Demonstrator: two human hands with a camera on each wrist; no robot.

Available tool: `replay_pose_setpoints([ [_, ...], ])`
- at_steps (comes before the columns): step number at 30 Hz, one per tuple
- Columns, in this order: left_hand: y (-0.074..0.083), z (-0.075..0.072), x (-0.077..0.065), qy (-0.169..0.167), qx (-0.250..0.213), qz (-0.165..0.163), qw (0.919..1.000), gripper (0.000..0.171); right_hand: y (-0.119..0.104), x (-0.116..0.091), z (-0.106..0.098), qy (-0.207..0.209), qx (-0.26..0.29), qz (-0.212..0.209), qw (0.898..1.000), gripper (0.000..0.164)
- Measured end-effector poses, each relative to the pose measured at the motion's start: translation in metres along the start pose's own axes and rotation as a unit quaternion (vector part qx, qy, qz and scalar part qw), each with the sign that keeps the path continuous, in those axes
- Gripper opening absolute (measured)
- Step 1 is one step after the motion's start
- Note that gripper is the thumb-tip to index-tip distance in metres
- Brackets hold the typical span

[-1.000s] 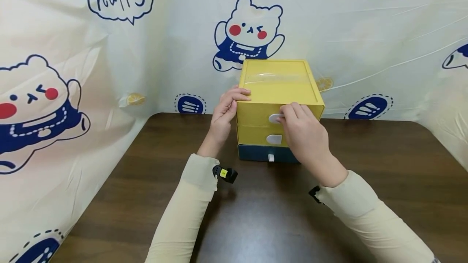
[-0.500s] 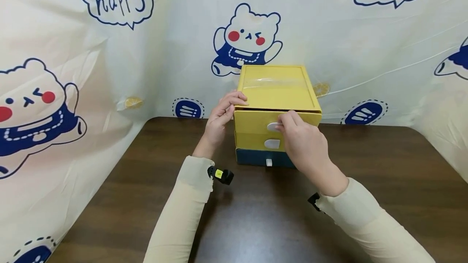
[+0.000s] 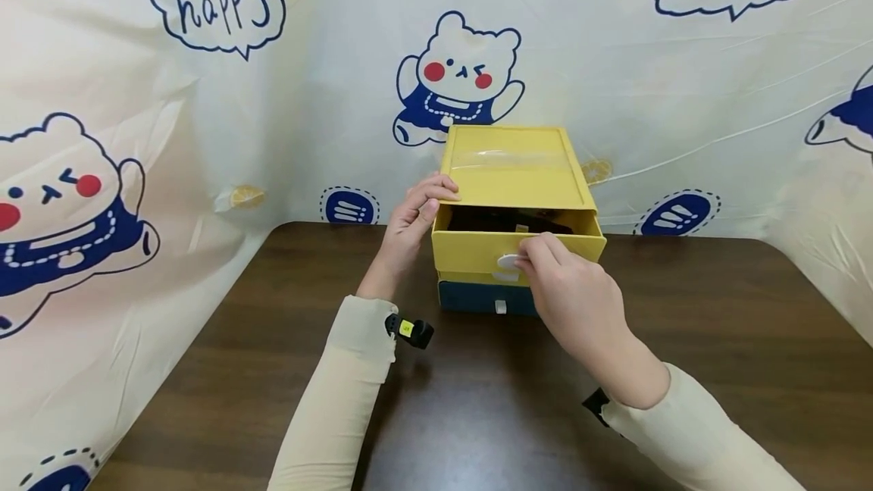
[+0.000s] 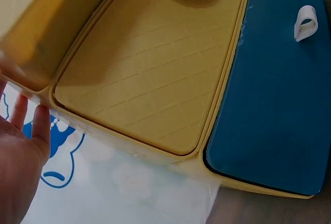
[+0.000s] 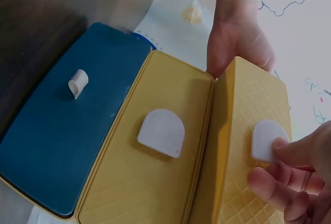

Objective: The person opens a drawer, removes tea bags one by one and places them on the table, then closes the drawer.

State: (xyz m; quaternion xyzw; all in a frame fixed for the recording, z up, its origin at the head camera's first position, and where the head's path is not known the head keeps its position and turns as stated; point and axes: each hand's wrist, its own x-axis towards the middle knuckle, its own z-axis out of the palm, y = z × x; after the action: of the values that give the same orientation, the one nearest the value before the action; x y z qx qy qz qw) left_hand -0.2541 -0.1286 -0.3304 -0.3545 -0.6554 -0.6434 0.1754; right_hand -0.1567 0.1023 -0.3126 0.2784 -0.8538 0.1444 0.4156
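Nearest, a dark wood-grain table (image 3: 443, 430) and two pale sleeves (image 3: 334, 392); at the left cuff, a black wrist unit (image 3: 423, 335) with a yellow sticker (image 3: 406, 329), marks too small to read. Right hand (image 3: 580, 294): thumb and fingers pinching the upper white tab (image 3: 508, 261) of a yellow top drawer (image 3: 470, 252), partly out of its cabinet, which stands upright on the table. Step in hand, by appearance: opening that drawer; the next move would call for a level, even pull while the cabinet is steadied. Below: a yellow middle drawer (image 5: 129, 182) and teal bottom drawer (image 3: 477, 296), both closed; no brand legible. Inside the top drawer, dark contents (image 3: 487, 220), unidentified. Left hand (image 3: 408, 226): fingers laid loosely over the left edge of the yellow cabinet (image 3: 514, 180), grasping nothing. Farthest, a printed backdrop (image 3: 341, 97): two speech bubbles (image 3: 221, 6) reading "happy", the right one cropped above.
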Motion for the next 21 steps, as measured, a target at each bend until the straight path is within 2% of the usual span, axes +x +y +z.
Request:
replay_pose_setpoints([
  [6,-0.003,0.001,-0.001,0.003,0.006,0.014,0.9999,0.037,-0.005,-0.004,-0.01,-0.006,0.004,-0.014,1.0,0.023],
  [10,-0.001,0.001,0.003,0.002,0.019,0.023,0.9996,0.035,-0.006,-0.003,-0.019,-0.014,0.006,-0.03,0.999,0.024],
  [13,0.0,0.001,0.004,0.001,0.022,0.023,0.9995,0.033,-0.007,-0.004,-0.025,-0.01,0.0,-0.059,0.998,0.022],
  [17,0.001,0.0,0.003,0.0,0.021,0.014,0.9997,0.031,-0.009,-0.006,-0.034,0.006,-0.018,-0.112,0.994,0.042],
  [21,0.002,-0.001,0.001,0.001,0.019,0.008,0.9998,0.028,-0.014,-0.008,-0.044,-0.001,-0.028,-0.149,0.988,0.045],
])
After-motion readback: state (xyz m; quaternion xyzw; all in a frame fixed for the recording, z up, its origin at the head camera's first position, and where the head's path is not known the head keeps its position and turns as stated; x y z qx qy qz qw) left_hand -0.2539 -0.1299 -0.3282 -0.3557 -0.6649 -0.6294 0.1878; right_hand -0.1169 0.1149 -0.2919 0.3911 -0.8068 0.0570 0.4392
